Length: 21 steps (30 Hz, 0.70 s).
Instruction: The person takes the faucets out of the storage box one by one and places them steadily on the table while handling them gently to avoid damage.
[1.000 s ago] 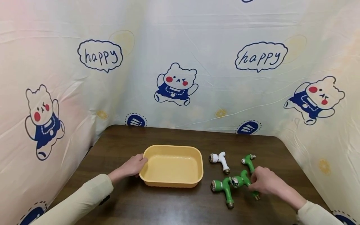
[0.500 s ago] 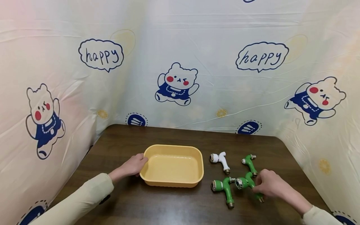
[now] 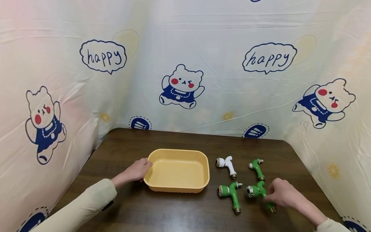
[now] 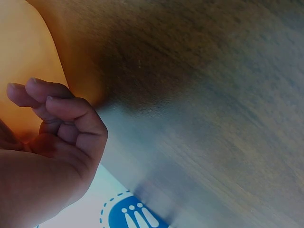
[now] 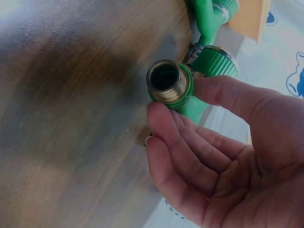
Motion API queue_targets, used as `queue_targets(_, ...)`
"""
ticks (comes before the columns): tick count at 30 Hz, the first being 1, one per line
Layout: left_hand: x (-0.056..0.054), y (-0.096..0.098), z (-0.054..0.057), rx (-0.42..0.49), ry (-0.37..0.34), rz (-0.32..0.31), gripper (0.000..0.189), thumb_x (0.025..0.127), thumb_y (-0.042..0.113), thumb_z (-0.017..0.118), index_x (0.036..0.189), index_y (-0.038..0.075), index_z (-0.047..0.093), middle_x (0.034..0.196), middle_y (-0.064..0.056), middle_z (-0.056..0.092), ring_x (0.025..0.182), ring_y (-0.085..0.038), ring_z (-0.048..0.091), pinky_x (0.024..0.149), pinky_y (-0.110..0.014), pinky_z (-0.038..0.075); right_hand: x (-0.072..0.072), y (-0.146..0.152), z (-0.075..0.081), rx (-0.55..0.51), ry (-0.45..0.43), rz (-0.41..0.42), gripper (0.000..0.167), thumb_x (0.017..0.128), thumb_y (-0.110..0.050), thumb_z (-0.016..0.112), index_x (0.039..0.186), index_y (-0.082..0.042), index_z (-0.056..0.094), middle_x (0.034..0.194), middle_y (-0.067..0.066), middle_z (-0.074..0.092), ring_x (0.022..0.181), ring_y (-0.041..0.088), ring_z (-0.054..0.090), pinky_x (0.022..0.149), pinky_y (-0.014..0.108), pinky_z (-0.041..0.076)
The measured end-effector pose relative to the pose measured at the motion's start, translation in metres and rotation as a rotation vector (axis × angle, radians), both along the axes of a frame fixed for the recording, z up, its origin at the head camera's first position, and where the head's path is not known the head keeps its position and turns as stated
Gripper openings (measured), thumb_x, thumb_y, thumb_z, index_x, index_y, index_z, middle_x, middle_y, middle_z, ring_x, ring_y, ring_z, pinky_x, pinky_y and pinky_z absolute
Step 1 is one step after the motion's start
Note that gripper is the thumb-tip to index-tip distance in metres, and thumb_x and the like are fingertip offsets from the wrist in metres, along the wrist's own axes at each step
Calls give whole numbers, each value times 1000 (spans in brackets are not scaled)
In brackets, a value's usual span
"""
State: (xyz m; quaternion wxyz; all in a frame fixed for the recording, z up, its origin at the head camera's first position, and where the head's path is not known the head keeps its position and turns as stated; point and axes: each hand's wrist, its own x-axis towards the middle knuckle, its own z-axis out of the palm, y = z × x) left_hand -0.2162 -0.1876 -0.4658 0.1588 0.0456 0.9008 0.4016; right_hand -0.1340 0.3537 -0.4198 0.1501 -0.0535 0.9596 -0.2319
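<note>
My left hand [image 3: 138,170] holds the left rim of a yellow plastic tub [image 3: 177,189]; the thumb shows at the rim, and in the left wrist view the curled fingers [image 4: 71,109] lie against its outer wall. At the right, my right hand [image 3: 281,192] pinches a green tap [image 3: 255,191] near its threaded end [image 5: 176,90], between thumb and forefinger. This tap has a ribbed knob [image 5: 216,61] pointing left. Another green tap [image 3: 233,195] lies just left of it, a smaller green tap [image 3: 256,169] behind it.
A white tap [image 3: 229,166] lies to the right of the tub, toward the back. All stand on a dark wooden table [image 3: 185,212]. A printed cloth [image 3: 220,96] with bears hangs along the back and both sides.
My right hand has shifted the pinched green tap right and toward me, away from the left green tap and out from the smaller one. The left hand and tub stay put.
</note>
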Motion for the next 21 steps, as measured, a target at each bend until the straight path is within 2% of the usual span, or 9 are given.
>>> queue_targets(11,0,0,-2,-4,-11,5,32,112,21,36,122,-3,56,68,-13,62,48,-19,55,45,-30,46,8,14,-12,11,10,-41,21,76,-14,82,62,-12,66,49,-1,61,45,17,64,48,31,50)
queue_targets(21,0,0,-1,-8,-10,10,32,112,21,36,120,-3,56,68,-12,61,48,-19,54,45,-29,44,6,21,-16,49,-47,-121,23,79,-15,82,63,-10,67,49,1,60,46,17,62,48,30,49)
